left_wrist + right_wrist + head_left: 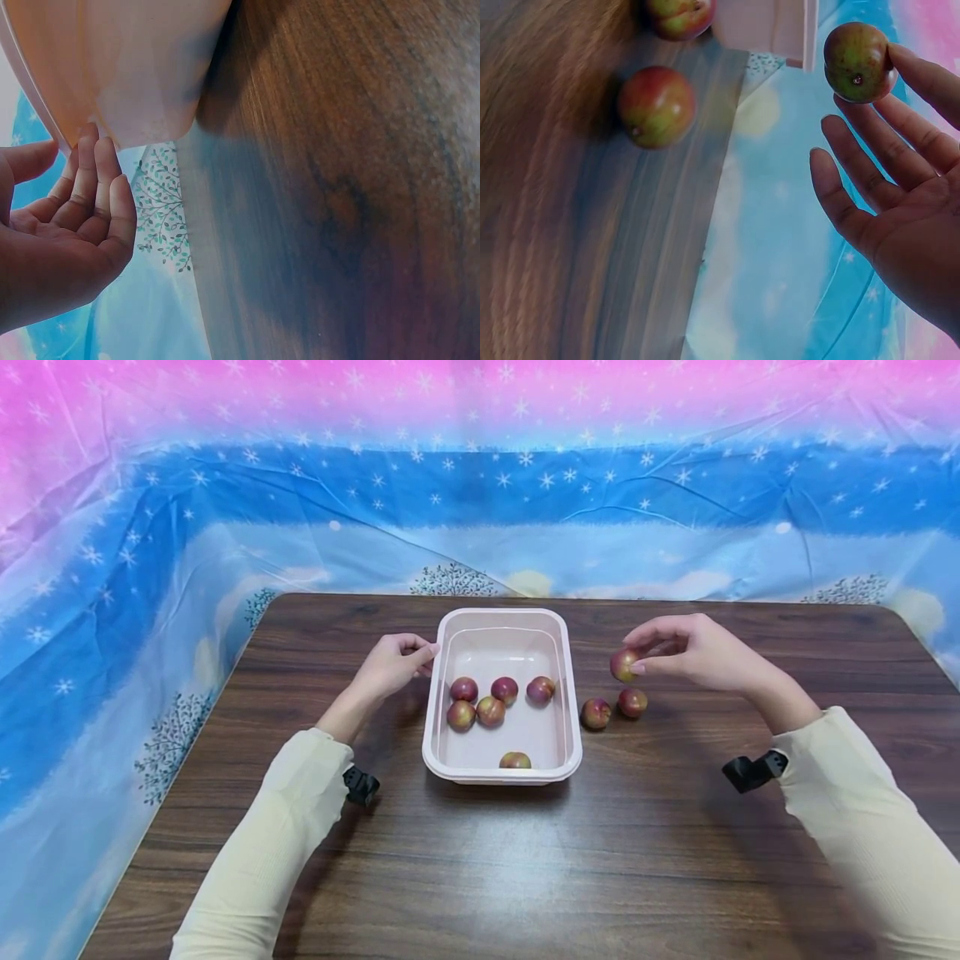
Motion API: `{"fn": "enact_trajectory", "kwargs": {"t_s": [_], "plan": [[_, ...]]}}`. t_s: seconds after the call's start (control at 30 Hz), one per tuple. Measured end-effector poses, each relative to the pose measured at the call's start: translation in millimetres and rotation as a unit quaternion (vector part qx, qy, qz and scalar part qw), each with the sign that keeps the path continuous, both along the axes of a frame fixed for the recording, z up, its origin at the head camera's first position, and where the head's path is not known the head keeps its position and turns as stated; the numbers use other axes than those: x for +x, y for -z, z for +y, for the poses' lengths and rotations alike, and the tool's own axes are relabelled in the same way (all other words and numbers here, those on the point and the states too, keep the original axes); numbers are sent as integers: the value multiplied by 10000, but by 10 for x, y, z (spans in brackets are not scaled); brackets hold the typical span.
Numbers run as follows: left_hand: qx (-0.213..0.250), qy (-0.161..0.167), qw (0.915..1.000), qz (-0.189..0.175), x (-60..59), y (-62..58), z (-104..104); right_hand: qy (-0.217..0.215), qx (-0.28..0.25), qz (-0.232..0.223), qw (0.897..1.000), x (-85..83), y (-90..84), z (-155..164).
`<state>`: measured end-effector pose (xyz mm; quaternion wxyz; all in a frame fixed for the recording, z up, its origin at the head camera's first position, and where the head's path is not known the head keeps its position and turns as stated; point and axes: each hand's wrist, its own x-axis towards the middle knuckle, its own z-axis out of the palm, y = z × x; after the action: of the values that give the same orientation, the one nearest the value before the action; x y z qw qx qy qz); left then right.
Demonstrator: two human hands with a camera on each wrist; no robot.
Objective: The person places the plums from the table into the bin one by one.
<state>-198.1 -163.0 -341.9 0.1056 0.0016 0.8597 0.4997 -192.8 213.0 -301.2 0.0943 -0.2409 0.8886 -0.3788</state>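
Note:
A pale pink plastic tub (503,749) holds several red-and-yellow plums, one of them a plum (515,761) near its front wall. My left hand (393,667) pinches the tub's left rim, with the thumb above and fingertips against the outer wall; the left wrist view shows this hand (71,217) at the rim from below. Right of the tub, my right hand (693,652) holds a plum (623,665) between thumb and fingertips, raised above the table. In the right wrist view that plum (857,63) sits at the fingertips, the other fingers spread.
Two more plums lie on the table right of the tub, one plum (596,714) close to its wall and another plum (632,702) just beyond. The dark wooden table (480,877) reaches back to a snowflake-patterned cloth (495,485).

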Motion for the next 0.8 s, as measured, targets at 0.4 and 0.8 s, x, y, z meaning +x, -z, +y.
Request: {"fn": "enact_trajectory", "kwargs": {"t_s": [0.4, 0.8], "plan": [[36, 3, 10000, 7, 2, -9, 3, -219, -49, -1, 9997, -46, -128, -228], [11, -2, 10000, -9, 3, -12, 7, -342, -5, -91, 9994, -96, -126, -435]]}}
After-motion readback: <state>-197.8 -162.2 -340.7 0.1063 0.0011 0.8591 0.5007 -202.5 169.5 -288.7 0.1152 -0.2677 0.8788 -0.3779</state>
